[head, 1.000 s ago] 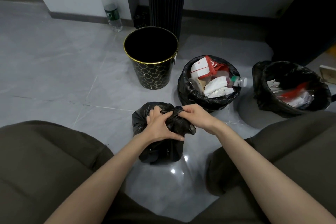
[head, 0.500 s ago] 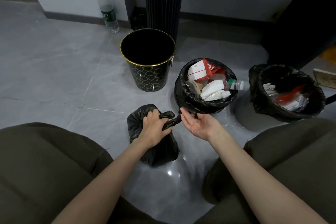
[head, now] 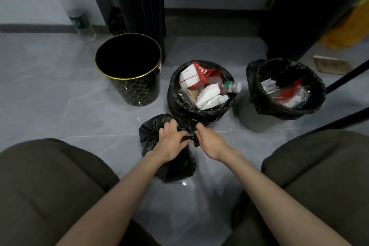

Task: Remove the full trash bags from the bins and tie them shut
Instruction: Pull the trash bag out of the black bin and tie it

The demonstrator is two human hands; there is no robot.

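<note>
A full black trash bag (head: 153, 136) stands on the grey floor between my knees, its neck gathered. My left hand (head: 171, 142) grips the bunched neck from the left. My right hand (head: 209, 142) pinches a twisted end of the neck from the right. Behind it a black bin with a gold rim (head: 129, 70) stands with no bag in it. A middle bin (head: 201, 112) has a black bag full of cartons, paper and a bottle. The right bin (head: 257, 114) holds a bag (head: 287, 106) with wrappers.
A tall clear water bottle (head: 77, 16) leans at the wall, back left. A dark ribbed column (head: 139, 0) rises behind the bins. Dark furniture (head: 311, 6) and a thin black rail (head: 347, 74) close off the right side. My knees (head: 50, 185) frame the floor on both sides.
My right hand had drawn a bag end out to the right with an open palm; now it has come back to the neck and closed on it. The view tipped slightly.
</note>
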